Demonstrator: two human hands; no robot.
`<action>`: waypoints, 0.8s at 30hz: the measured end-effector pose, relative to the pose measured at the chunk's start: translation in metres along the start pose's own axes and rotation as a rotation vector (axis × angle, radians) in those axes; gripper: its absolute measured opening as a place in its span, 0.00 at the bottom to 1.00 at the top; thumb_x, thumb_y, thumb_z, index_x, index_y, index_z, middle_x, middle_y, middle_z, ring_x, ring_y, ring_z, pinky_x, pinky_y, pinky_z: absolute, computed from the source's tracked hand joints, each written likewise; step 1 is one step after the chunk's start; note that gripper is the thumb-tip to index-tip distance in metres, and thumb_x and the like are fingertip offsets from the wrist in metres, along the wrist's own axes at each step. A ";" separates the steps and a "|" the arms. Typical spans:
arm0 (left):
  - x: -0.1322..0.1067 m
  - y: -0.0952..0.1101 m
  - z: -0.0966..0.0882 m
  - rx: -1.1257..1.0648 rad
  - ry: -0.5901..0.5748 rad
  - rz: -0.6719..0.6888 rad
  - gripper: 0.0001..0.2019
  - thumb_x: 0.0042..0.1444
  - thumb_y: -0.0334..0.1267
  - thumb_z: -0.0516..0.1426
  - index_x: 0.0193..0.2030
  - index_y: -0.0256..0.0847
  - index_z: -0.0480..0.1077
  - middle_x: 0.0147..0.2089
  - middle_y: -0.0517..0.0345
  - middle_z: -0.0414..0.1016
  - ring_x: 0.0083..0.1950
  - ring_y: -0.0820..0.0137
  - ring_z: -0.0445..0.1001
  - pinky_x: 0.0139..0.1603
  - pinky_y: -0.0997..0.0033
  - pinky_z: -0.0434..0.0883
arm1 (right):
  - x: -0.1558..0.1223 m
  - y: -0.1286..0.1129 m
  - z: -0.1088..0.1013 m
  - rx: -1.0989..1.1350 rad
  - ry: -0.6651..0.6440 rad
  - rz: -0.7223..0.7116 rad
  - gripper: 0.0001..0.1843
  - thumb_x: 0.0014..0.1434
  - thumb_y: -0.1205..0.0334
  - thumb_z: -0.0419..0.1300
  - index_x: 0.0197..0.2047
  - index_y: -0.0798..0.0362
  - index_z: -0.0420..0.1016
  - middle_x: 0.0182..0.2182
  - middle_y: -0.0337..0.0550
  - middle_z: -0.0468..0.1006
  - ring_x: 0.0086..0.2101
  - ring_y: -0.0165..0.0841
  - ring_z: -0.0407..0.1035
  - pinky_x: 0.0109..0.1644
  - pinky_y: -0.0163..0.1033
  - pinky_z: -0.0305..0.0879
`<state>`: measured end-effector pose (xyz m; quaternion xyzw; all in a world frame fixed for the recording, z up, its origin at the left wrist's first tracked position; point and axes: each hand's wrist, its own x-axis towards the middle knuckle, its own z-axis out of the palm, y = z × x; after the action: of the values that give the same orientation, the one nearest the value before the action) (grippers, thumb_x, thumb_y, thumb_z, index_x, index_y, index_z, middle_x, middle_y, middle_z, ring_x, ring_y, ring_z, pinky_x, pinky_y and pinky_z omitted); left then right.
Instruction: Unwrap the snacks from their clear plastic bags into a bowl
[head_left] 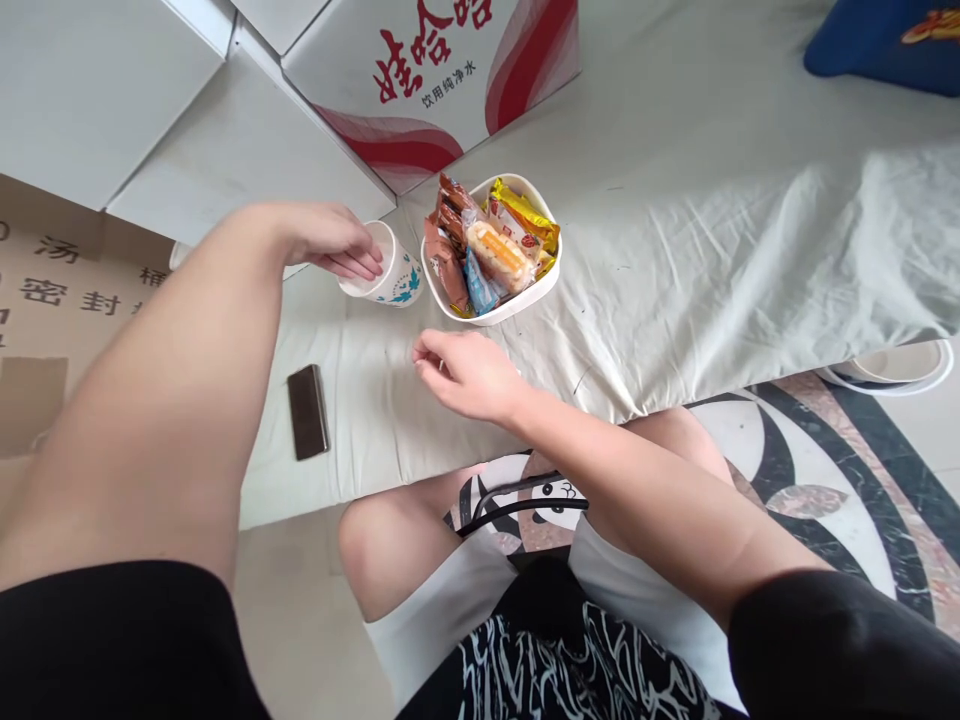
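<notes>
My left hand (345, 243) reaches over the mouth of a white paper cup (401, 282) with a blue pattern. Its fingers are stretched out and dip inside the rim; the thumb is hidden. Beside the cup stands a white bowl (517, 308) filled with several wrapped snacks, among them a bread roll in clear film (499, 255), brown packets (448, 265), a yellow packet (525, 215) and a blue one (480, 285). In front of the bowl, my right hand (469, 373) hovers or rests over the cloth with curled fingers. Whatever lies inside them is hidden.
A dark phone (308, 412) lies on the cloth-covered table (360, 400) at the left. Behind stand white cartons (465, 80), with a brown box (45, 300) at far left. A blue container (885, 45) is at the back right. A white bucket (892, 365) sits below the table's right edge.
</notes>
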<state>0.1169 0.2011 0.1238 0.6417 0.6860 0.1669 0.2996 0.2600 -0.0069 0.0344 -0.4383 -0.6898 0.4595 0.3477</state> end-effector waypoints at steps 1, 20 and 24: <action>-0.011 0.006 -0.005 0.213 -0.060 -0.151 0.11 0.61 0.16 0.56 0.28 0.24 0.73 0.21 0.62 0.70 0.29 0.74 0.77 0.56 0.48 0.73 | -0.001 0.001 0.001 -0.007 -0.003 0.002 0.10 0.67 0.62 0.51 0.42 0.51 0.73 0.35 0.44 0.81 0.36 0.37 0.71 0.38 0.40 0.55; -0.189 -0.147 0.057 -0.601 0.001 0.112 0.20 0.51 0.37 0.55 0.20 0.43 0.44 0.22 0.67 0.42 0.24 0.78 0.45 0.28 0.69 0.45 | -0.043 0.015 0.030 -0.320 0.207 -0.178 0.07 0.66 0.63 0.57 0.36 0.49 0.74 0.24 0.37 0.77 0.23 0.30 0.71 0.28 0.35 0.62; -0.187 -0.163 0.031 -0.367 -0.093 0.130 0.19 0.54 0.38 0.54 0.18 0.43 0.48 0.19 0.64 0.47 0.24 0.74 0.51 0.29 0.65 0.48 | -0.060 0.018 0.047 -0.461 0.274 -0.150 0.05 0.66 0.61 0.60 0.36 0.48 0.74 0.25 0.38 0.79 0.23 0.31 0.72 0.28 0.37 0.65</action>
<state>0.0083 -0.0070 0.0366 0.6261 0.5867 0.2782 0.4318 0.2463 -0.0743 -0.0031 -0.5115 -0.7534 0.1996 0.3618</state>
